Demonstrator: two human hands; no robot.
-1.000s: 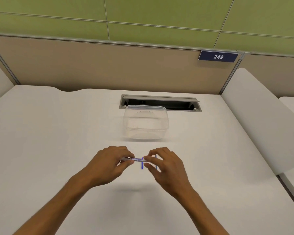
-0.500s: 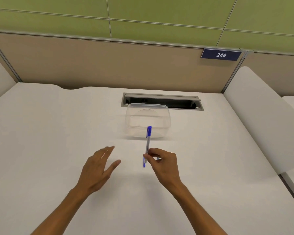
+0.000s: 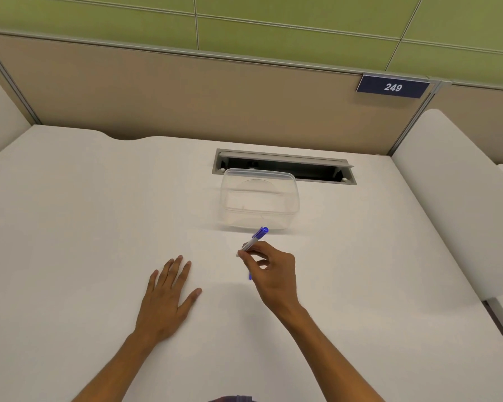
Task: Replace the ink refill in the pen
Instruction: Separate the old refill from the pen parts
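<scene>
Pinching the pen [image 3: 254, 240] near its middle, the right hand [image 3: 269, 271] is holding it above the desk [image 3: 84, 213], blue cap end tilting up and away toward the clear box [image 3: 259, 198] just beyond. A short blue bit is showing below the fingers; whether it is a spare refill, I cannot tell. The left hand [image 3: 166, 294] is lying flat and empty, fingers spread, well apart to the left, so the right is the nearer one.

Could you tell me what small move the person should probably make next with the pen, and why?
Probably carry the pen forward and drop it into the clear container. The right hand grips it looking assembled, blue cap end pointing at the container just beyond, while the left hand rests flat on the desk.
</scene>
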